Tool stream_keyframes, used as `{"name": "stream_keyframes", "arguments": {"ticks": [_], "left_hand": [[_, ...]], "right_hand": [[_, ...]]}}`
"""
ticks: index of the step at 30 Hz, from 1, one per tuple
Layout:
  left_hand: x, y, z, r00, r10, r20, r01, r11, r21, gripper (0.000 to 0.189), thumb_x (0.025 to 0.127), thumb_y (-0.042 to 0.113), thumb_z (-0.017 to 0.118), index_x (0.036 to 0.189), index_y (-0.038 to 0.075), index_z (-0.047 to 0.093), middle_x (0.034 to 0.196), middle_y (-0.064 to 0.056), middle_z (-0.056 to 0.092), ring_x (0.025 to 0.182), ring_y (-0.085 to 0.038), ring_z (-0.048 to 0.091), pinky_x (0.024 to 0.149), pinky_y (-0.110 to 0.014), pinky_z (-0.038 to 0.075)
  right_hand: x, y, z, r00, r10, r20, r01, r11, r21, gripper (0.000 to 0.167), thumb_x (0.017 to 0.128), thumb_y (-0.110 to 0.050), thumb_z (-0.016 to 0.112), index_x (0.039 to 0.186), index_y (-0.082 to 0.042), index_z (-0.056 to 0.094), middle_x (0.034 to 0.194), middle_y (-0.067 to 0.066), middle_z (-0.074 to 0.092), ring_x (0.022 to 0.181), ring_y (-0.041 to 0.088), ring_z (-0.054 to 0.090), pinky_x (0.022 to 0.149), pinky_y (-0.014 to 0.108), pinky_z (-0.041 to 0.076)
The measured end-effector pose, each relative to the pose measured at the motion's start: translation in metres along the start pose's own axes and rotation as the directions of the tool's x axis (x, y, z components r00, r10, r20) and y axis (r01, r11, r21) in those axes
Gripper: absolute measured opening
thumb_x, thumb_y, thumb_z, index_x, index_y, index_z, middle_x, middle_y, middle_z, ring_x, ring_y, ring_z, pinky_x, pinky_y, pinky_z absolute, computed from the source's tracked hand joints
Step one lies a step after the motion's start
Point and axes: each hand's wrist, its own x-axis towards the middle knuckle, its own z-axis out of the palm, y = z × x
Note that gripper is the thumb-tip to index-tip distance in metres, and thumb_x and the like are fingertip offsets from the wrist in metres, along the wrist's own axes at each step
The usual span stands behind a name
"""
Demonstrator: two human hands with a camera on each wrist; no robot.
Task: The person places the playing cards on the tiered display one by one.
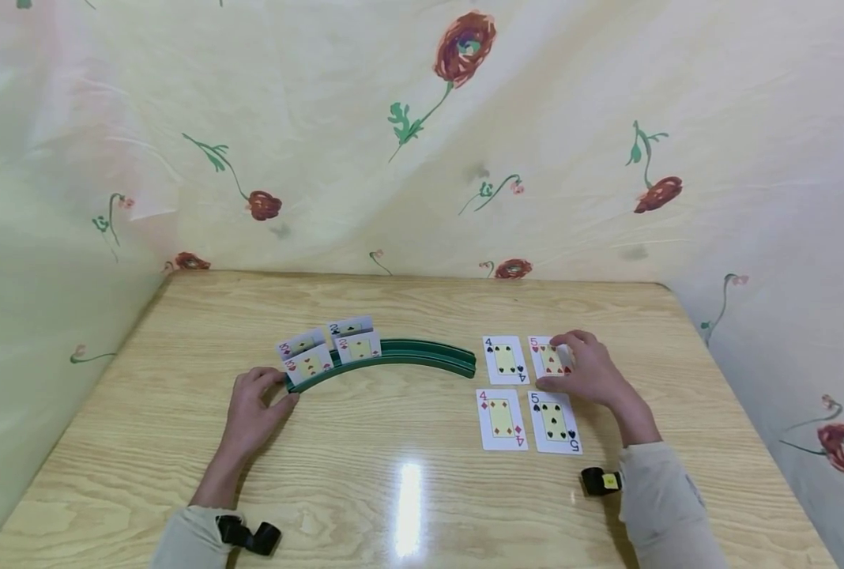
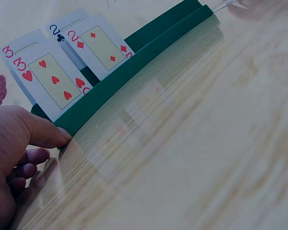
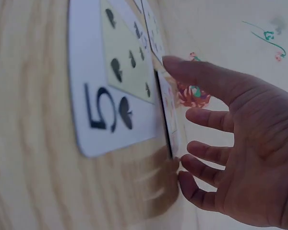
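Note:
A curved green card holder lies on the table. My left hand pinches its left end between thumb and fingers. Standing in its slots are the three of hearts with another red three behind it, and the two of diamonds in front of the two of clubs. My right hand spans the five of hearts, which lies face up, with thumb at the near edge and fingertips by the far edge. Those fingers are spread and loosely bent.
The four of spades, four of diamonds and five of spades lie face up beside the right hand. A wooden table carries everything. Flowered cloth hangs at its back and sides.

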Motion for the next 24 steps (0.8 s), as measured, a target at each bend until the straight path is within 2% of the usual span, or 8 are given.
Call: {"name": "stream_keyframes", "arguments": {"ticks": [9, 24], "left_hand": [[0.0000, -0.0001, 0.0009, 1.000, 0.015, -0.009, -0.014, 1.000, 0.011, 0.030, 0.085, 0.003, 0.074, 0.112, -0.008, 0.069, 0.121, -0.024, 0.060, 0.113, -0.033, 0.043, 0.094, -0.043, 0.032], [-0.0003, 0.0009, -0.0001, 1.000, 0.006, -0.001, -0.006, 1.000, 0.018, 0.031, 0.086, 0.004, 0.074, 0.114, -0.008, 0.068, 0.123, -0.025, 0.059, 0.116, -0.035, 0.043, 0.096, -0.045, 0.032]], "right_hand": [[0.0017, 0.0061, 0.0069, 1.000, -0.018, -0.004, 0.018, 0.999, -0.038, 0.063, 0.079, -0.043, 0.082, 0.122, -0.002, 0.060, 0.149, 0.033, 0.033, 0.128, 0.054, 0.031, 0.096, 0.066, 0.035], [0.0059, 0.0034, 0.0037, 1.000, -0.018, -0.017, 0.017, 0.997, -0.074, 0.057, 0.077, -0.041, 0.084, 0.115, -0.004, 0.064, 0.141, 0.030, 0.043, 0.120, 0.052, 0.039, 0.095, 0.063, 0.037]]}}
